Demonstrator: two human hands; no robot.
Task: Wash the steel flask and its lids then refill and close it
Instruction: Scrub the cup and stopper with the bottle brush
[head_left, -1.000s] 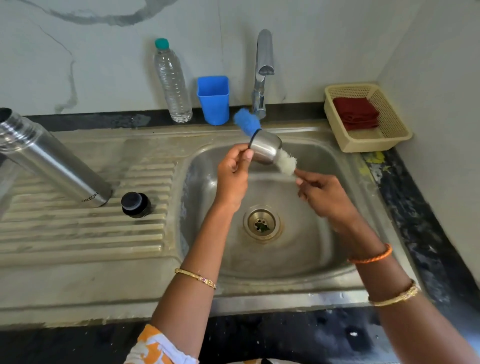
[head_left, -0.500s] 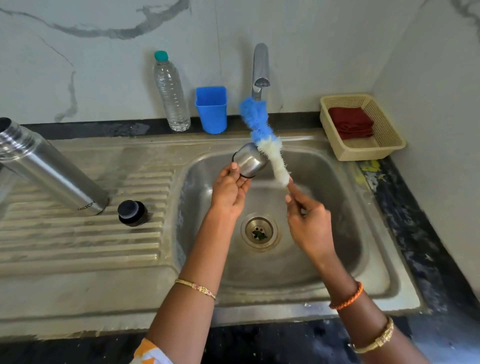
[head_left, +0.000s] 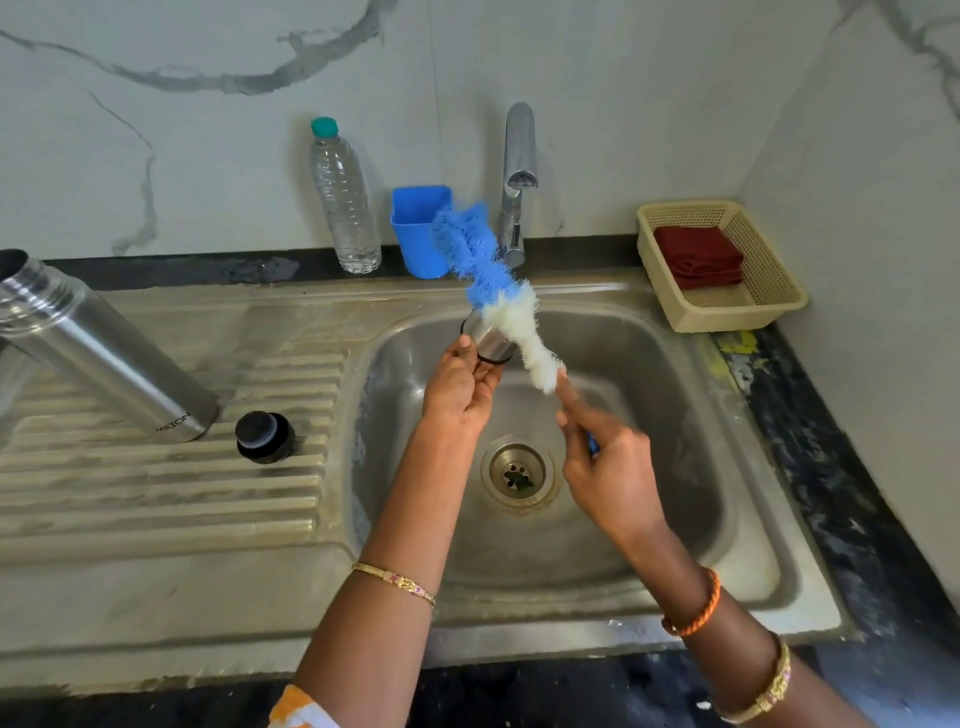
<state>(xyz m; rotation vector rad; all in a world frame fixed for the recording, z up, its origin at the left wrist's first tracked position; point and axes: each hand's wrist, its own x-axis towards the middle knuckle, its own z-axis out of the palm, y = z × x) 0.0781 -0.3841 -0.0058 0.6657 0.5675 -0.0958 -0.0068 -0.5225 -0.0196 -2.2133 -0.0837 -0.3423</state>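
My left hand (head_left: 460, 384) holds the small steel cup lid (head_left: 488, 340) by its rim over the sink basin (head_left: 649, 467). My right hand (head_left: 605, 457) grips the blue handle of a bottle brush (head_left: 498, 291); its white and blue bristles lie against the right side of the lid, outside it, pointing up toward the tap (head_left: 517, 176). The open steel flask (head_left: 98, 348) stands on the drainboard at left. Its black inner lid (head_left: 265, 436) sits beside it.
A clear water bottle (head_left: 345, 202) and a blue cup (head_left: 418, 228) stand at the wall behind the sink. A cream basket (head_left: 769, 291) with a red cloth (head_left: 698, 257) sits at the right. The drain (head_left: 517, 475) is below my hands. No water runs from the tap.
The brush came out of the steel lid and now lies along its outside, more upright. My right hand moved down and left; the lid turned in my left hand.
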